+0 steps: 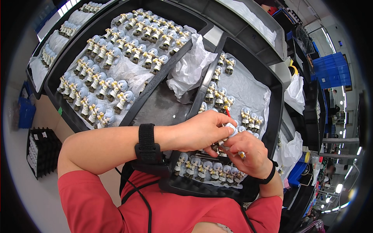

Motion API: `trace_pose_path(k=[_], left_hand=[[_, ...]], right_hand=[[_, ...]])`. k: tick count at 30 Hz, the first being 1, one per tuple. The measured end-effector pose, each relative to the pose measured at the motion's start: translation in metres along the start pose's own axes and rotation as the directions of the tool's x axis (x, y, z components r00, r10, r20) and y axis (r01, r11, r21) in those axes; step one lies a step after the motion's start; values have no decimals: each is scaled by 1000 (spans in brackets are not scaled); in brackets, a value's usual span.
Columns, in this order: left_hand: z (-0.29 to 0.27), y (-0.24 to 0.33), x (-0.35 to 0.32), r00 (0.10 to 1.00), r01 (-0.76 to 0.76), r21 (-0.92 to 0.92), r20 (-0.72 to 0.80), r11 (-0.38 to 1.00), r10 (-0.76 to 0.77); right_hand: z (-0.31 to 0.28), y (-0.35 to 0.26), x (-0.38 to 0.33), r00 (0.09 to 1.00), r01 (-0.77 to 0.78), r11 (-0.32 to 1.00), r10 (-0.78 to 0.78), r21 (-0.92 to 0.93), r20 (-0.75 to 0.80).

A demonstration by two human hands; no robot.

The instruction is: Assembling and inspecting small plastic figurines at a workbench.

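Both of my hands meet above the near part of the right black tray (274,105). My left hand (208,130) is closed on a small figurine (232,129) with pale blue hair, its body partly hidden by my fingers. A thin red stick (227,112) pokes up beside the left fingers; its lower end is hidden. Close against the figurine, my right hand (248,150) has its fingers curled in a pinch. A small white and orange piece shows at those fingers, too little to name. Below my hands stands a row of similar figurines (208,169) on white sheeting.
A larger black tray (134,110) at the left holds many figurines in rows. Crumpled white sheeting (193,64) lies between the trays. A grey bin (248,29) stands behind, blue crates (331,70) at the far right. A black crate (40,151) sits at lower left.
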State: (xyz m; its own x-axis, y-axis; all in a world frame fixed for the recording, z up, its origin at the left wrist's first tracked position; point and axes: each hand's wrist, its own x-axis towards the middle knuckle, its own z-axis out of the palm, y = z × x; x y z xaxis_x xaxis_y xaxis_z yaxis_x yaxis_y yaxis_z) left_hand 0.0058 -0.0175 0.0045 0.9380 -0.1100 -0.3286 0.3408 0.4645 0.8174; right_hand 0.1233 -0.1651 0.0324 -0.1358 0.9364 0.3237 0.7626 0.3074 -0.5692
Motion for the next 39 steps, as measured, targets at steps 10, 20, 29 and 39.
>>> trace_pose_path(k=[10, 20, 29, 39], left_hand=[[0, 0, 0, 1000, 0, 12, -4, 1000, 0], [0, -1, 1, 1000, 6, 6, 3, 1000, -6], [0, 1, 0, 1000, 4, 21, -1, 1000, -4], [1, 1, 0, 1000, 5, 33, 2, 999, -6]], right_hand=[[-7, -3, -6, 998, -37, 998, 35, 47, 43], [-2, -2, -3, 1000, -18, 1000, 18, -2, 9], [-2, 1, 0, 999, 35, 999, -35, 18, 40], [-1, -1, -1, 999, 8, 1000, -8, 5, 33]])
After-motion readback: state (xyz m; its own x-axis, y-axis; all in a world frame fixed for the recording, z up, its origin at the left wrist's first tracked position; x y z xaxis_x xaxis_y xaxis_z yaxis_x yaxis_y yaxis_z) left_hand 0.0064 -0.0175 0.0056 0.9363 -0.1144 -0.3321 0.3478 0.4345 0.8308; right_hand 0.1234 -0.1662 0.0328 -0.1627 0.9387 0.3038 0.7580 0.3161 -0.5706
